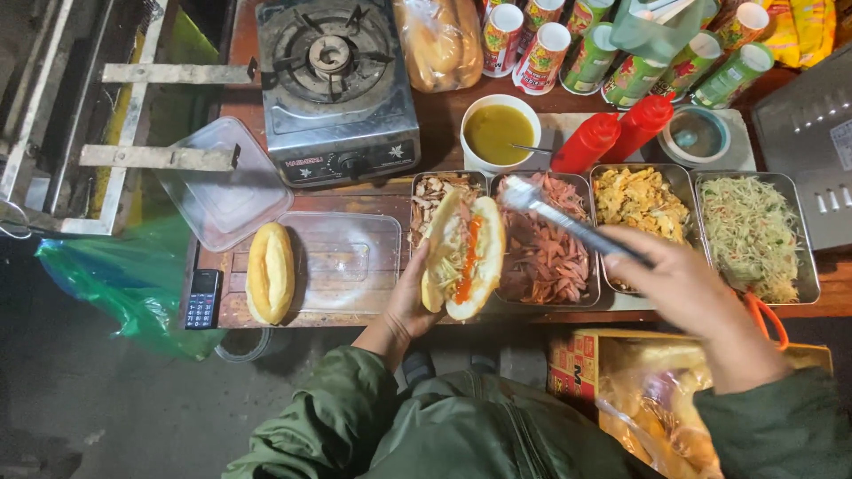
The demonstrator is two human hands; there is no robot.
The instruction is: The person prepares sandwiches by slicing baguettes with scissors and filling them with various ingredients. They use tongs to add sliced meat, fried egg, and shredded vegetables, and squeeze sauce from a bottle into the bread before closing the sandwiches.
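Holding a split, golden-crusted bread roll filled with pale shreds and a red sauce stripe [463, 257] in the left hand [410, 302], fingers wrapped under the crust from below. Roll sits tilted, open side up, above the gap between the steel tray of pale chopped pieces [432, 193] and the steel tray of pink sliced meat [543, 253].

Right hand [683, 284]: fingers closed around long metal tongs [568, 222]. Tong tips hover just beside the roll's upper edge, over the meat tray. Tips blurred; cannot tell whether they carry anything.

Risks, as judged:
- Roll is tilted and already full. A push from the tongs could spill filling or sauce onto the wooden surface [444, 124] or into the wrong tray.
- Grip is one-handed at the lower end only; crust could crack or slip if pressed from above.
- Right sleeve passes low over the steel tray of yellow scrambled egg [641, 202]; cloth could brush the food.

Surroundings:
- Steel tray of pale green shredded vegetable [754, 232], far right.
- White cup of yellow-green sauce with a spoon handle [499, 133] and two red squeeze bottles [612, 137] behind the trays; these crowd any reach toward the back.
- Single-burner steel gas stove [337, 84], back left, unlit as far as seen.
- Second uncut bread roll [269, 270] lying beside a clear plastic box [346, 262]; black mobile phone [204, 299] near the surface edge, close enough to be knocked off.
- Row of cylindrical snack cans [621, 44] along the back.
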